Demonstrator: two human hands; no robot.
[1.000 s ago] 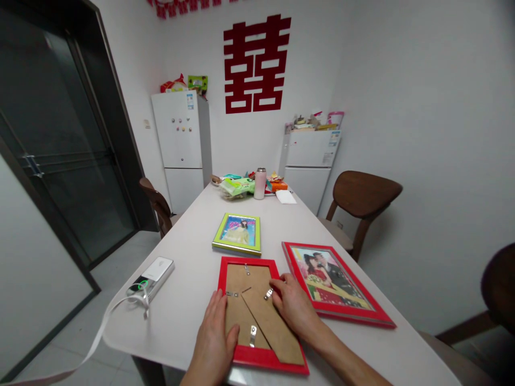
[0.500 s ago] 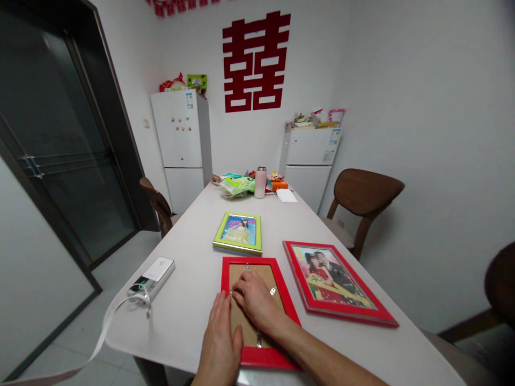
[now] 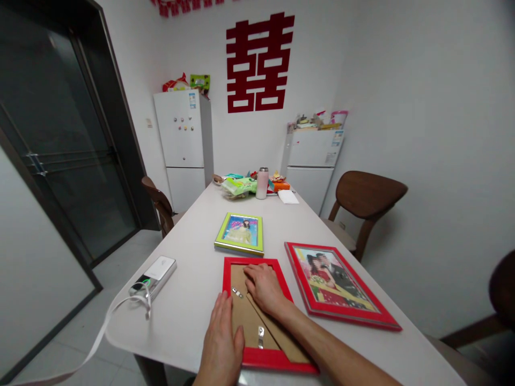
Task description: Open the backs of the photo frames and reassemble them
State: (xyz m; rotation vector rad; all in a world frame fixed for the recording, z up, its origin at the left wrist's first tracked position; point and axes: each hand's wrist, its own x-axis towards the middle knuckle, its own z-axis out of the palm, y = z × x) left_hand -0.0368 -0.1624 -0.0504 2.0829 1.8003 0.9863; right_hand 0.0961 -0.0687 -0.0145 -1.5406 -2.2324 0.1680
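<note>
Wide room on tabletop (image 3: 195, 305) between left hand (image 3: 220, 340) and white power bank (image 3: 160, 269). White cord (image 3: 105, 326) hangs over left edge, in way there. Only thin gap between face-down red frame (image 3: 277, 359) and picture-up red frame (image 3: 310, 300); right arm (image 3: 325, 338) blocks near end. Green frame (image 3: 257, 249) blocks straight ahead. Past it, good room up to bags (image 3: 240, 186) and bottle (image 3: 262, 185).

A face-down frame (image 3: 250, 317) lies on the table (image 3: 191, 316), device (image 3: 157, 272) left, framed picture (image 3: 336, 284) right.
</note>
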